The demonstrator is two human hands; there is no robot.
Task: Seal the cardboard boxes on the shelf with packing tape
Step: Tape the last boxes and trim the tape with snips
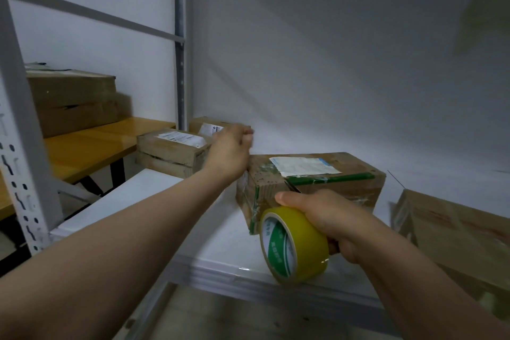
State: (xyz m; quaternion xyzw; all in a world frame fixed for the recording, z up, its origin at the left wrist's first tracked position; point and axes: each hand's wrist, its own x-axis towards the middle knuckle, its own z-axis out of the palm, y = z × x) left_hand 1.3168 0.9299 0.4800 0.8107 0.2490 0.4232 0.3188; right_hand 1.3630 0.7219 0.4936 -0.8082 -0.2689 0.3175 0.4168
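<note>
Reaches forward with both bare forearms over the white shelf point(220, 243). Grips the yellow packing tape roll point(300, 240) in the right hand point(328, 218) at 5 o'clock of the view, fingers curled round the roll's far side, thumb stretched flat across its top toward 9 o'clock. Holds the roll on edge and tilted, its green-printed core facing 8 o'clock, just beside the near left corner of the labelled cardboard box point(331, 188) and above the shelf's front lip. Extends the left arm further, wrist slightly bent, with the left hand point(230, 152) at the box's far left corner, 10 o'clock from the roll. Keeps those fingers curled together in a loose fist, back of the hand up, nothing visible in them; cannot tell whether the heel of the hand touches the box. Lies flat at the middle of the shelf, that box, a white label point(303, 165) on top and green tape along its near top edge. Stand at 10 o'clock two stacked small boxes point(171, 152); at 3 o'clock another box point(455, 232), well apart; at 9 o'clock, larger cartons point(74, 102) on a wooden board point(91, 143).
</note>
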